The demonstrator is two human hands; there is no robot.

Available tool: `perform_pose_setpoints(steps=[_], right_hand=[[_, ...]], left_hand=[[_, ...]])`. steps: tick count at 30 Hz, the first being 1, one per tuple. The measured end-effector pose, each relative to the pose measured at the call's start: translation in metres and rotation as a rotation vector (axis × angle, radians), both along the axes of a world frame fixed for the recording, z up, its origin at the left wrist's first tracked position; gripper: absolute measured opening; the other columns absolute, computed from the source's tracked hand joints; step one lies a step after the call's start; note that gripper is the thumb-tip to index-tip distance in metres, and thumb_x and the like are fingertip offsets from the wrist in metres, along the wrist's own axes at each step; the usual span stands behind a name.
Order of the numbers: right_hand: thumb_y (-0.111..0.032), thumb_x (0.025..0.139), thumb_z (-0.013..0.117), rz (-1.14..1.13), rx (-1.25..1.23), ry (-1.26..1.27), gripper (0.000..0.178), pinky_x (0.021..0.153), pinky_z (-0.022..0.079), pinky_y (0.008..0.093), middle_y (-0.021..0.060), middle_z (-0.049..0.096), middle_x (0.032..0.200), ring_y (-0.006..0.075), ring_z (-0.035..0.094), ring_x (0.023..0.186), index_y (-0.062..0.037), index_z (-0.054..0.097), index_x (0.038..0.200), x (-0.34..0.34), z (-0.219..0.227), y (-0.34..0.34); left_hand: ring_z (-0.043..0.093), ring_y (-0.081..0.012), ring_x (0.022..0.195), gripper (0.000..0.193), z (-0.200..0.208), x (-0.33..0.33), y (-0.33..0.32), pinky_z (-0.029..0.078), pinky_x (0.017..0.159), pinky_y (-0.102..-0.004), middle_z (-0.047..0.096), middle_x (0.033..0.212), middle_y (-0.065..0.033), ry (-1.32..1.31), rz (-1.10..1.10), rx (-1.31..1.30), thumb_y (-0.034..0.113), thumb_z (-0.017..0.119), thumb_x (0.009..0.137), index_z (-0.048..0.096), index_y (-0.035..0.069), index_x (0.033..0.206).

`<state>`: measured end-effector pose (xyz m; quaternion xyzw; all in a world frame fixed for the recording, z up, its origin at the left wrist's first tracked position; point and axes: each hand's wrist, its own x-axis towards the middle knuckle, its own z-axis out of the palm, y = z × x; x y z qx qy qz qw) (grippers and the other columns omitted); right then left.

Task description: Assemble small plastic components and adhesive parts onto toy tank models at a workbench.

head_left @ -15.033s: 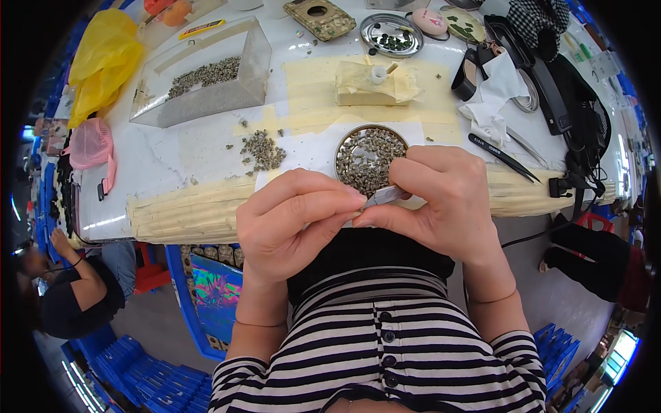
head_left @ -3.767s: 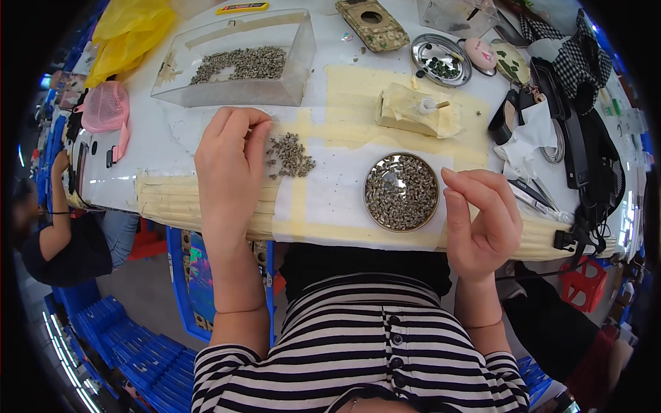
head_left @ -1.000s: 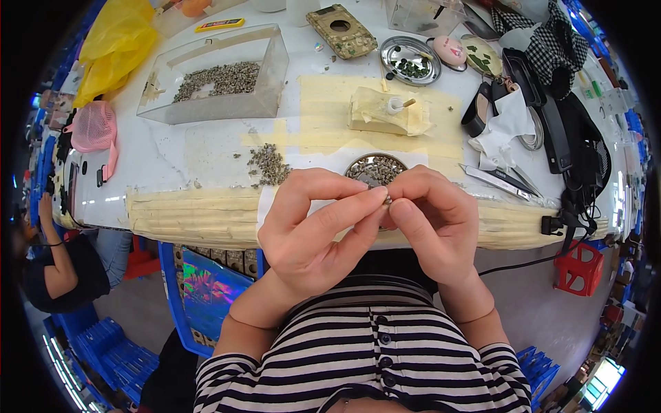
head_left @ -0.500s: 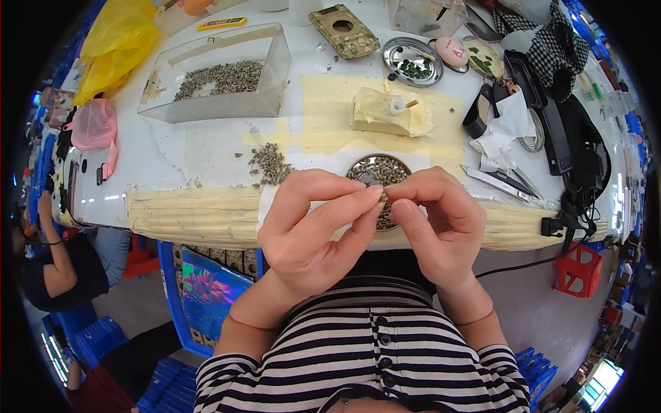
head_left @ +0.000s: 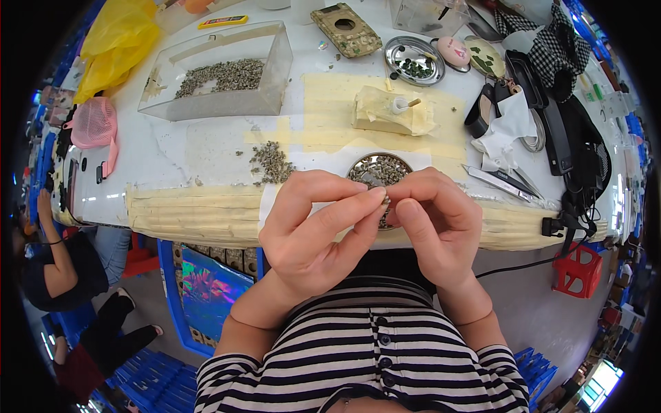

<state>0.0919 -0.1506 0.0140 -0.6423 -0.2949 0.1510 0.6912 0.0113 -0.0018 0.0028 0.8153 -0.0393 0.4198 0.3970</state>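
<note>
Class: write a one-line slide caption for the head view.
Both hands, left hand and right hand, pinch a tiny part above a round dish of small parts.

The left hand [head_left: 313, 230] and the right hand [head_left: 437, 224] meet fingertip to fingertip, pinching a tiny metal piece [head_left: 385, 203]. Just behind them on the bench [head_left: 206, 148] sits a round dish [head_left: 396, 167] full of small grey pieces.

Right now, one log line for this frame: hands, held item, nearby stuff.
left hand: pinching small metal part | right hand: pinching same part | below: round dish of parts | left of dish: loose pile | surface: white table
</note>
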Motion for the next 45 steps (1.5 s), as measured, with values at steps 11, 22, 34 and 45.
perform_pose_setpoints(steps=[11,22,34,45], right_hand=[[0.001,0.087,0.066,0.021,-0.046,-0.067,0.01,0.066,0.047,0.0232,0.0076,0.066,0.087,0.0112,0.058,0.074,0.0041,0.068,0.095,0.003,-0.001,-0.002],[-0.001,0.088,0.065,-0.046,-0.059,-0.077,0.01,0.068,0.047,0.0237,0.0073,0.067,0.087,0.0121,0.058,0.076,0.0045,0.069,0.096,0.005,0.0,-0.006],[-0.002,0.09,0.065,0.045,-0.122,-0.219,0.013,0.063,0.049,0.0236,0.0109,0.066,0.089,0.0139,0.061,0.071,0.0036,0.07,0.1,0.001,-0.001,-0.001],[-0.003,0.089,0.067,0.152,-0.041,0.122,0.01,0.065,0.049,0.0222,0.0076,0.065,0.088,0.0099,0.06,0.073,0.0027,0.069,0.097,0.003,0.003,-0.004]], left_hand=[[0.062,-0.0211,0.075,0.031,-0.001,-0.001,-0.002,0.049,0.061,-0.0295,0.065,0.087,-0.0066,0.009,0.014,-0.027,-0.006,0.078,0.066,0.074,0.004,0.095],[0.057,-0.0237,0.071,0.024,-0.006,-0.002,-0.001,0.047,0.06,-0.0321,0.062,0.08,-0.0053,0.161,0.071,0.101,-0.004,0.078,0.065,0.07,0.004,0.086],[0.056,-0.0209,0.074,0.031,-0.003,-0.008,0.002,0.045,0.063,-0.0316,0.064,0.084,-0.0016,0.071,0.146,0.112,-0.001,0.08,0.064,0.074,0.009,0.093],[0.055,-0.0199,0.076,0.034,0.004,-0.012,-0.001,0.045,0.066,-0.0302,0.067,0.088,0.0,0.093,0.099,0.142,0.001,0.079,0.065,0.076,0.013,0.096]])
